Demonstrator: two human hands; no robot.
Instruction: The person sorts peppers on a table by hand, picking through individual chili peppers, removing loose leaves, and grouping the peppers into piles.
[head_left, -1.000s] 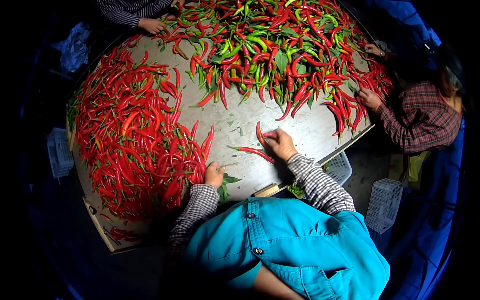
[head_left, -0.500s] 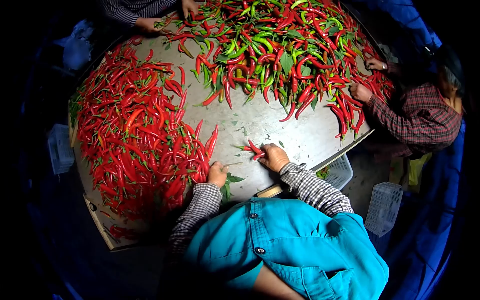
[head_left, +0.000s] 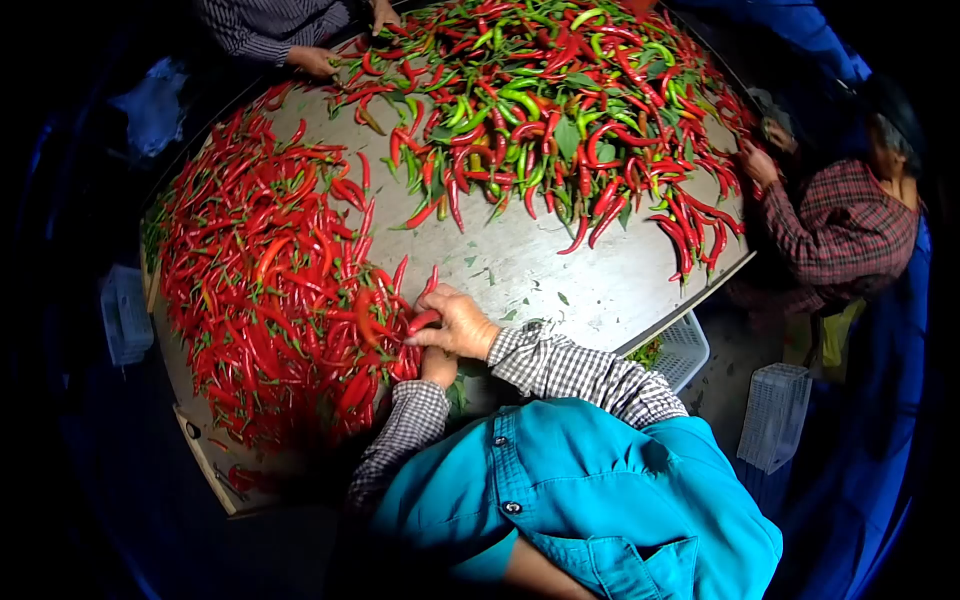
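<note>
Red peppers (head_left: 270,260) lie heaped on the left part of the round table (head_left: 540,255). At this heap's right edge my right hand (head_left: 455,322) is closed on a red pepper (head_left: 424,321). My left hand (head_left: 438,368) sits just below it, partly covered by the right hand, its fingers hidden. Green leaves (head_left: 457,395) show beside my left wrist. A mixed pile of red and green peppers with leaves (head_left: 570,120) covers the far part of the table. Small leaf bits are scattered between the two piles.
A person in a plaid shirt (head_left: 845,225) reaches to the table's right edge. Another person's striped sleeve (head_left: 260,30) and hands are at the top left. White crates stand below the table at the right (head_left: 775,415) and left (head_left: 126,315).
My right hand has moved left from the table's middle to the red heap, beside my left hand, with the pepper. The plaid-shirted person's hands have shifted toward the table's edge.
</note>
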